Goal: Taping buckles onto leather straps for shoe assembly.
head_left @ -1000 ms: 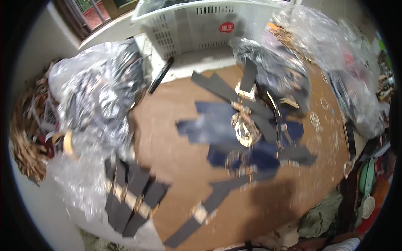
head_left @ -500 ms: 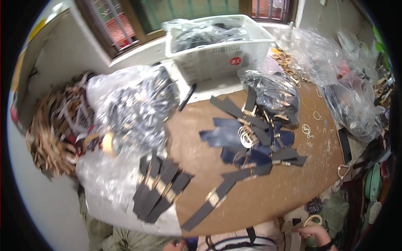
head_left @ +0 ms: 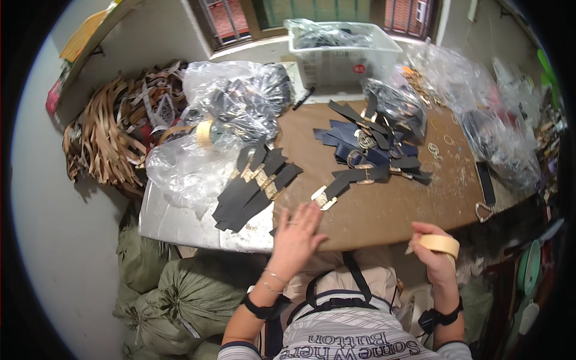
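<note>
My left hand point(head_left: 295, 237), fingers stretched out, lies over a black strap with a gold buckle point(head_left: 322, 198) at the table's near edge and hides most of that strap. A roll of cream-coloured tape point(head_left: 447, 245) is in my right hand point(head_left: 433, 259), which is raised just off the near edge with its fingers closed round the roll. Left of my left hand, several black straps with gold buckles point(head_left: 243, 201) lie side by side, with a pale strip across the buckles. Farther right is a pile of dark blue and black buckled straps point(head_left: 345, 143).
A second tape roll point(head_left: 204, 131) rests among plastic bags of dark straps point(head_left: 240, 90). Tan strips point(head_left: 105, 135) are heaped at the far left. At the back stands a white basket point(head_left: 336, 72). A phone point(head_left: 485, 183) lies at right; green sacks point(head_left: 192, 288) sit below the table.
The view has shifted, so the table appears higher up. My left hand has come from the lower edge onto the strap. My right hand has risen, holding the tape roll.
</note>
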A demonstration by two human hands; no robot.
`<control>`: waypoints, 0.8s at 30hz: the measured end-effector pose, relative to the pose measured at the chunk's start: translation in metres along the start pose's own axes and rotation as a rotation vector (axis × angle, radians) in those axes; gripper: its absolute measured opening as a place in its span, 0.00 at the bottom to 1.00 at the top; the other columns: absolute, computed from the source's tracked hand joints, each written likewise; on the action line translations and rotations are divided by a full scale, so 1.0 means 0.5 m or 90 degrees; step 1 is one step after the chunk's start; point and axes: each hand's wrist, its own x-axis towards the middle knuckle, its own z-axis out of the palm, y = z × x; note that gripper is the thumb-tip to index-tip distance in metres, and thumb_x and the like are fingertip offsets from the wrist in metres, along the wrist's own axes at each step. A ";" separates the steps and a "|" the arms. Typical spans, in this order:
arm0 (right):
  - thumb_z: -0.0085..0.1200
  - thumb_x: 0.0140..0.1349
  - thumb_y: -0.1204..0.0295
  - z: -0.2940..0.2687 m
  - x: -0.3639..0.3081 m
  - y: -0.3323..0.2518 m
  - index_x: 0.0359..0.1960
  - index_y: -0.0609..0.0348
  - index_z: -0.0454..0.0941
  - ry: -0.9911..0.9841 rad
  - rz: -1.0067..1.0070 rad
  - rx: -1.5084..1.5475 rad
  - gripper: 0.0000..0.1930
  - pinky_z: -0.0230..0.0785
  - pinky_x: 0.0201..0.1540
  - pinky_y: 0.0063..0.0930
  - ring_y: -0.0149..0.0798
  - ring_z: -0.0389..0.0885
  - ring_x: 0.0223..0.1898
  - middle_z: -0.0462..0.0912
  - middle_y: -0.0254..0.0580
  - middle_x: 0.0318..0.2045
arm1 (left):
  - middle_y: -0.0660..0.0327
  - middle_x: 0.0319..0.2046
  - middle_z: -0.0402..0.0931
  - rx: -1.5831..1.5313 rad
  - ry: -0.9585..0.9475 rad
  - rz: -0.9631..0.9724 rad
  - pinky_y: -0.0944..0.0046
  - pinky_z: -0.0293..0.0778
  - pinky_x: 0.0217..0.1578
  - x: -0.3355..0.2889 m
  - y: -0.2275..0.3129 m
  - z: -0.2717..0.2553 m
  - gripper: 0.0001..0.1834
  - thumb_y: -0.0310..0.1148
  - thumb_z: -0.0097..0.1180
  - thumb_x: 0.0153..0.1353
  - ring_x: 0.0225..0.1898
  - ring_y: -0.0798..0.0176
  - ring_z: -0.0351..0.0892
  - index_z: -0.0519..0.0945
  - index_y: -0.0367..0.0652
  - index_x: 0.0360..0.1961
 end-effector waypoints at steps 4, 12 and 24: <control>0.65 0.60 0.79 0.007 0.034 0.006 0.53 0.67 0.82 0.004 0.057 0.065 0.18 0.71 0.43 0.16 0.22 0.79 0.37 0.84 0.29 0.36 | 0.54 0.69 0.70 0.059 0.019 -0.069 0.45 0.62 0.66 0.000 -0.087 -0.042 0.30 0.38 0.63 0.64 0.70 0.47 0.67 0.74 0.44 0.67; 0.67 0.59 0.79 -0.026 0.096 0.035 0.44 0.62 0.84 0.084 0.134 0.129 0.12 0.73 0.38 0.18 0.24 0.82 0.35 0.85 0.31 0.34 | 0.55 0.37 0.77 -0.094 0.116 -0.082 0.54 0.74 0.46 0.075 -0.036 -0.047 0.23 0.31 0.71 0.55 0.42 0.50 0.77 0.83 0.40 0.53; 0.66 0.58 0.82 -0.082 0.125 0.064 0.38 0.60 0.82 0.075 0.082 0.159 0.08 0.71 0.43 0.20 0.28 0.80 0.40 0.83 0.34 0.40 | 0.55 0.46 0.78 -0.124 0.140 0.121 0.55 0.72 0.50 0.334 0.128 0.009 0.16 0.29 0.70 0.54 0.53 0.50 0.75 0.81 0.41 0.44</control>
